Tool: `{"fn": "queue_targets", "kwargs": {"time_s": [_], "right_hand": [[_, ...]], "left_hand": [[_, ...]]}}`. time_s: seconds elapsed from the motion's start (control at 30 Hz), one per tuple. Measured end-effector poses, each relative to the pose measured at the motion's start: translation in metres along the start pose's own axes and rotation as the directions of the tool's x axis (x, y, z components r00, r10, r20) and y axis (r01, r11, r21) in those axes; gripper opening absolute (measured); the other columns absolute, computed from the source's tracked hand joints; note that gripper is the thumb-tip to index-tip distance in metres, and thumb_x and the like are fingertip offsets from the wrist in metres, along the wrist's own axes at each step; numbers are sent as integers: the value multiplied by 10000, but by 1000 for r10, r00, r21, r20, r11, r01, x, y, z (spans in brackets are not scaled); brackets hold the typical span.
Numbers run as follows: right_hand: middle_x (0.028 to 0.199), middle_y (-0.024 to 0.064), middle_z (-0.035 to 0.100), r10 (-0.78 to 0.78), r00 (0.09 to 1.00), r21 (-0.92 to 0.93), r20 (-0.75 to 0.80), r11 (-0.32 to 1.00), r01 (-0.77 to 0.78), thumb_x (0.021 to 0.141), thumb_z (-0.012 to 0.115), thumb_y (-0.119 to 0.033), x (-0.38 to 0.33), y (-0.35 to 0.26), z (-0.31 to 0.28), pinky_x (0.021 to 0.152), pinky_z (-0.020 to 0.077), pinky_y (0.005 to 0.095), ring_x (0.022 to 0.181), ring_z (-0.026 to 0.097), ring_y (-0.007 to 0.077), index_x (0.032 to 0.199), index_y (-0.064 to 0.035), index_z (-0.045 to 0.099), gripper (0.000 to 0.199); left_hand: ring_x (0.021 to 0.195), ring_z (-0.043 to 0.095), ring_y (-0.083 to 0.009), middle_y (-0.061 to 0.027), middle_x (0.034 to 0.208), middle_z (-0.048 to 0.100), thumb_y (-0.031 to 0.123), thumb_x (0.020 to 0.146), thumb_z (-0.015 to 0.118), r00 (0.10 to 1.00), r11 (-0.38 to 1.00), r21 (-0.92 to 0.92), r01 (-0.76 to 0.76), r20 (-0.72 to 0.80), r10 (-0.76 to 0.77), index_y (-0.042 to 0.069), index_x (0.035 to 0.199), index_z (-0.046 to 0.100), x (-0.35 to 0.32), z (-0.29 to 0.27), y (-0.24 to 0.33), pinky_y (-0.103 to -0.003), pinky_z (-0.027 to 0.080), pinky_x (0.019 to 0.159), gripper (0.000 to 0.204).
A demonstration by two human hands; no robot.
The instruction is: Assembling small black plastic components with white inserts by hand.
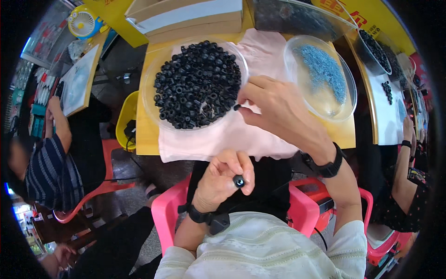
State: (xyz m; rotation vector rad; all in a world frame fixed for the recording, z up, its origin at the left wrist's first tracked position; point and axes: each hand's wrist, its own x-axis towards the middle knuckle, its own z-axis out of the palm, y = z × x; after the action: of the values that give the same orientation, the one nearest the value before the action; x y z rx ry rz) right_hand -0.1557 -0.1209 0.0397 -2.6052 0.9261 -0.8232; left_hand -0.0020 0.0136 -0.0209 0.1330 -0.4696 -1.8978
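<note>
My left hand is closed in front of my body, its thumb and fingers around a small black cylindrical part with a shiny end. Farther forward, my right hand pinches a small black ring between thumb and forefinger, beside the right edge of a round clear tray. Heaped in that tray are many small black ring-shaped parts. To the right of my right hand, a second round clear tray holds tiny pale-blue pieces.
A pink cloth lies under the trays on a wooden table. Behind stand a cardboard box and a clear bin. A yellow bucket is at the table's left. People sit working at tables on both sides.
</note>
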Motion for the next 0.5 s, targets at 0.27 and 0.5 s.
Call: {"fn": "queue_targets", "kwargs": {"time_s": [0.27,0.5], "right_hand": [[773,76,597,199,980,-192,21,962,-192,746,660,-104,-79,22,-4,654,509,389,778,627,272,757,-52,601,80],[838,85,584,242,970,-110,31,965,-237,768,668,-84,-79,10,-21,672,509,393,796,622,284,806,-47,584,100]], "left_hand": [[702,586,-196,-99,898,551,59,809,716,998,996,-79,-37,-60,32,80,978,561,1,-8,0,-288,478,582,230],[714,587,-179,-93,912,551,79,821,716,998,999,-34,-34,-47,33,84,980,558,0,-9,1,-276,465,589,224]]}}
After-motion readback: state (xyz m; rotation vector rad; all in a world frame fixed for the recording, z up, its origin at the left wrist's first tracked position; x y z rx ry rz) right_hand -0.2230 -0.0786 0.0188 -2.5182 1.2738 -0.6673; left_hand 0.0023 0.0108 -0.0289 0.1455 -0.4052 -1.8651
